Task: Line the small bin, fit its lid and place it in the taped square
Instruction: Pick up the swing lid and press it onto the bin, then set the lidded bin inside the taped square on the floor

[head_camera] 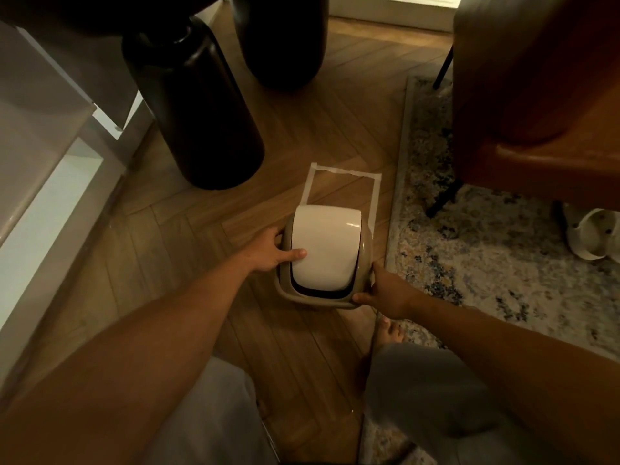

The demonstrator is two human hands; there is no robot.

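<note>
The small bin [366, 245] is beige with a white swing lid [323, 243] fitted on top. It sits over the near part of the taped square [339, 171], whose white tape shows on the far side and along both flanks. My left hand [271, 251] grips the bin's left side, thumb resting on the white lid. My right hand [385, 292] holds the near right corner of the beige rim. A dark gap shows under the lid's near edge; any liner inside is hidden.
A tall dark vase [194, 112] stands left of the tape, a second dark vessel [281, 41] behind it. A patterned rug [503, 250] lies right, with a brown leather chair [536, 95] on it. White furniture [40, 162] is at left. My bare foot [391, 333] is near the bin.
</note>
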